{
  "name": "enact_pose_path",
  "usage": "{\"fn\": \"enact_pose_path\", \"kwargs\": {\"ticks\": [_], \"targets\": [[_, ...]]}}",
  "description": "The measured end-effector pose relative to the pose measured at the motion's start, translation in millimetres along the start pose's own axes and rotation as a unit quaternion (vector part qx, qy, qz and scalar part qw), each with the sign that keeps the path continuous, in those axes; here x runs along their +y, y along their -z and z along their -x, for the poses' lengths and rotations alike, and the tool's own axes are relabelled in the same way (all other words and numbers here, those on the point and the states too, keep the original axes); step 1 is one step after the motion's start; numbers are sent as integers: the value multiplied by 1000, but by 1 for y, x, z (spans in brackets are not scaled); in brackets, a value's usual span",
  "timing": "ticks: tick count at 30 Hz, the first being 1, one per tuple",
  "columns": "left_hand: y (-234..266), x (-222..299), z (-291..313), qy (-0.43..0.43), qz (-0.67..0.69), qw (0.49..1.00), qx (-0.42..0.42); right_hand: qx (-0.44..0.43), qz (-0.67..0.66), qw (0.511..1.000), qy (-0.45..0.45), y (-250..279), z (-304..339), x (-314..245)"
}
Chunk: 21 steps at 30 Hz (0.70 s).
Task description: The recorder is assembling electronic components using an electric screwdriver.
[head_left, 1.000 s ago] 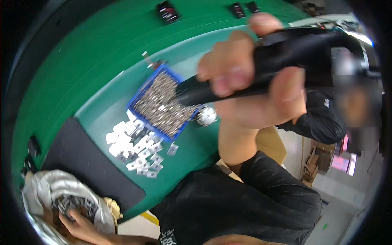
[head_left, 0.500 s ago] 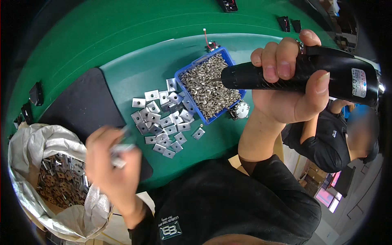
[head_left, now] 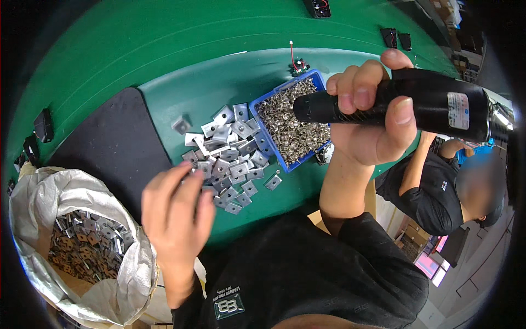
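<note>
A black electric screwdriver (head_left: 361, 107) is gripped in my right hand (head_left: 356, 140), its narrow end lying over the blue bin (head_left: 253, 107) of shiny screws (head_left: 290, 126). My left hand (head_left: 178, 219) hangs beside the lower left of the pile of metal plates (head_left: 239, 169), its fingers apart and nothing visible in it. The plates are small, silvery and rectangular, each with a hole; they are heaped against the bin's left side. A blurred plate (head_left: 181, 125) appears at the heap's upper left. One plate (head_left: 273, 182) lies apart near the bin's lower corner.
At the left, a white woven sack (head_left: 82, 192) holds many more metal pieces (head_left: 87, 247). A black mat (head_left: 112, 140) lies between it and the pile. A small circuit board with wires (head_left: 299, 67) sits behind the bin. A co-worker (head_left: 424, 189) is at the right.
My left hand has let go of the metal plates it held, and its fingers have spread. The pile has grown toward the upper left. My right hand still holds the screwdriver.
</note>
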<state>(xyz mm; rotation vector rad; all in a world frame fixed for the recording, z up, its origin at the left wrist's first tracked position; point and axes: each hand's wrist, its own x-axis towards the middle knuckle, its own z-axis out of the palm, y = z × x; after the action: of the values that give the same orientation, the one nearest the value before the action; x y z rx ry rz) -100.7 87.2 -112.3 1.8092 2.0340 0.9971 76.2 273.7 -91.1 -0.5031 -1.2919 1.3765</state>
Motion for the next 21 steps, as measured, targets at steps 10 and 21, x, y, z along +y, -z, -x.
{"fn": "enact_pose_path", "kwargs": {"ticks": [10,21], "targets": [[0,-19,28,238,-56,968,-51,-134,-137,981,-20,16,-18,-32],[-8,-19,12,188,34,980,-61,-85,-67,993,36,14,4,-33]]}}
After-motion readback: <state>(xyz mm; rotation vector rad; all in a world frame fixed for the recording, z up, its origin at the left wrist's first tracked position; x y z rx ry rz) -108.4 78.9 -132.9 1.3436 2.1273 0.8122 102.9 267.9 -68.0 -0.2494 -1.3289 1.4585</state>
